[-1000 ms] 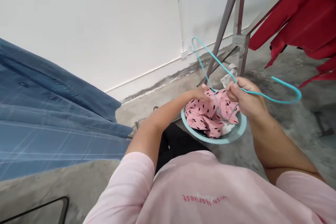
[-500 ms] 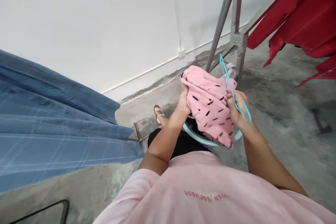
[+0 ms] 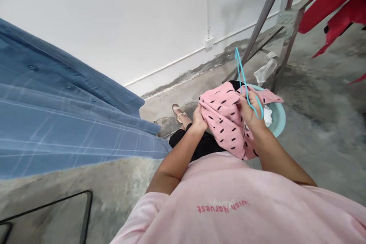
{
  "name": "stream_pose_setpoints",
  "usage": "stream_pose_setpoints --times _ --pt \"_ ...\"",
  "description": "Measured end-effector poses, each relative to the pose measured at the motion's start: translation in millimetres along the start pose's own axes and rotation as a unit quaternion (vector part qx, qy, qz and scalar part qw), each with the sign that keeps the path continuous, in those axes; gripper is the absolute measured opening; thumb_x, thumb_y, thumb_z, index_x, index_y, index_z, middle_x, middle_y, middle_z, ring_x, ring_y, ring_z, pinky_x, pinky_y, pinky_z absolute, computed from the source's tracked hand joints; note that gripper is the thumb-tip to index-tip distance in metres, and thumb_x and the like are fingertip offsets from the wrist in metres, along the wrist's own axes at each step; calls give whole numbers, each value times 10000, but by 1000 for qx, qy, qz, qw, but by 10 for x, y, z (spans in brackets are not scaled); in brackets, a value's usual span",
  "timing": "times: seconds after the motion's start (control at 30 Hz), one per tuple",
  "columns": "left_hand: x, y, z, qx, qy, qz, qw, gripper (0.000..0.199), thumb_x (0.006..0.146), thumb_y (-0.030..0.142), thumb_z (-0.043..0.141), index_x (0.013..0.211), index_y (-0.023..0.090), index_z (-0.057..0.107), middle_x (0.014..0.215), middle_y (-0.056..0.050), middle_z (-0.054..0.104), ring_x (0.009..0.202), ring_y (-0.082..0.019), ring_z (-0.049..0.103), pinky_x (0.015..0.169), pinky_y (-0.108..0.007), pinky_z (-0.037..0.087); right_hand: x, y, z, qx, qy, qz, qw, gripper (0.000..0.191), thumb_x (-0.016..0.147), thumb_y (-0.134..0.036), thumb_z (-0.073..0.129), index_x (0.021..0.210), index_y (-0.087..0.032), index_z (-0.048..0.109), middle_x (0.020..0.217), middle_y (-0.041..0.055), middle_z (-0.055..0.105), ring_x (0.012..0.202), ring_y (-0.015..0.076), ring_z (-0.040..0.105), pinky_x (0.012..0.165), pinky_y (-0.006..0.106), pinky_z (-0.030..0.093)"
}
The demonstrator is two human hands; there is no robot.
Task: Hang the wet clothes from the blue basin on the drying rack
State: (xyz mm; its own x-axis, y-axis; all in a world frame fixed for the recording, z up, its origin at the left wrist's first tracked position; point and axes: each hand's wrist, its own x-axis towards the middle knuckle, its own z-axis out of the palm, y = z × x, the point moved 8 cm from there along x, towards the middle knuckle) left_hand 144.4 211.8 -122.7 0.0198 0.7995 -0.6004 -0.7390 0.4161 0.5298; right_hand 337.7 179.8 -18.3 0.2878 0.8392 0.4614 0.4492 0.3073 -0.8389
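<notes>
A: Beginning at the centre, what does your left hand point(image 3: 200, 118) hold?

B: Your left hand is closed on the left edge of a pink fabric garment with black dashes point(image 3: 224, 112), fingers partly hidden by the cloth.

A: And your right hand point(image 3: 251, 108)?

B: Your right hand is nearly closed, pinching a thin turquoise hanger point(image 3: 244, 76) together with the garment. The hanger is seen almost edge-on, its bent hook curving over the back of your hand.

A: Where does the garment lie?

B: It is stretched between your hands, in front of your body. One part hangs down towards your black trousers point(image 3: 203, 146); another reaches across a round, pale blue-green basin point(image 3: 281, 118). A white cloth item point(image 3: 268, 116) shows inside the basin, and a black fabric piece point(image 3: 237, 84) emerges from behind the pink cloth.

A: What surrounds these?

B: Beyond the basin, a white cloth point(image 3: 265, 70) hangs by the grey metal frame point(image 3: 286, 18). Red garments point(image 3: 333, 4) occupy your upper right, and a large blue checked fabric point(image 3: 85, 122) your left. Your sandalled foot point(image 3: 178, 112) rests on the grey concrete floor point(image 3: 314, 129), before a white wall point(image 3: 114, 19).
</notes>
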Motion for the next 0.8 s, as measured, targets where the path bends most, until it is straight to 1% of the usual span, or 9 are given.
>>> stream_pose_setpoints --times 0.1,0.23,0.3,0.37,0.5,0.57,0.63,0.7,0.8 --pt "-53 69 -58 -10 3 15 1000 313 910 357 589 1103 130 688 1202 -121 697 1231 -249 605 1071 -364 477 2 -96 23 -2 8 -13 1000 343 937 -503 462 804 -190 506 794 43 543 812 180 530 843 348 443" --pt "-205 52 -58 -27 -20 12 999 348 932 404 559 1122 137 677 1246 -125 679 1260 -250 588 1086 -374 466 -25 -167 180 -1 -24 -30 999 323 948 -485 460 808 -197 495 786 35 525 767 167 514 776 329 437" --pt "-302 -11 0 -40 -65 -15 997 401 937 466 531 1106 136 685 1216 -131 691 1227 -262 611 1066 -391 484 -35 -158 279 -9 -48 -45 998 322 949 -491 457 814 -201 496 804 38 541 769 170 521 760 332 438" --pt "-408 -112 45 -42 -98 -62 992 459 940 515 494 1069 123 694 1152 -148 710 1170 -278 642 1031 -412 509 -37 -157 359 -29 -72 -73 994 317 948 -501 453 863 -207 536 868 53 591 841 191 557 819 361 450" --pt "-556 -323 16 18 -82 -141 986 291 931 364 548 997 116 685 994 -134 729 1038 -246 689 962 -390 544 -32 -275 324 -110 -56 -132 983 344 965 -485 408 992 -218 624 1105 91 631 1120 252 554 1021 462 385" --pt "-555 -323 -10 48 -62 -104 991 160 892 250 603 987 137 666 941 -96 724 965 -211 697 933 -361 551 -37 -383 251 -144 -41 -140 979 349 976 -458 388 1040 -219 633 1162 101 616 1151 258 541 1050 482 357" --pt "-541 -241 -6 81 -54 -16 995 147 847 199 645 991 169 652 912 -55 715 930 -193 691 928 -352 548 -56 -495 236 -149 -60 -144 976 329 980 -431 383 1054 -220 624 1125 100 629 1098 249 560 1026 473 370" --pt "-574 -169 83 135 -92 70 984 178 806 199 686 982 201 659 936 -44 712 993 -214 669 981 -376 523 -92 -576 314 -135 -117 -150 972 298 964 -433 419 1051 -223 612 1068 94 645 1044 248 576 974 456 403" --pt "-721 -143 281 213 -192 159 945 216 736 197 739 943 233 686 1083 -77 695 1214 -290 563 1124 -431 410 -163 -617 502 -126 -205 -166 956 328 891 -487 535 1066 -218 606 1112 104 647 1077 276 567 936 449 426"
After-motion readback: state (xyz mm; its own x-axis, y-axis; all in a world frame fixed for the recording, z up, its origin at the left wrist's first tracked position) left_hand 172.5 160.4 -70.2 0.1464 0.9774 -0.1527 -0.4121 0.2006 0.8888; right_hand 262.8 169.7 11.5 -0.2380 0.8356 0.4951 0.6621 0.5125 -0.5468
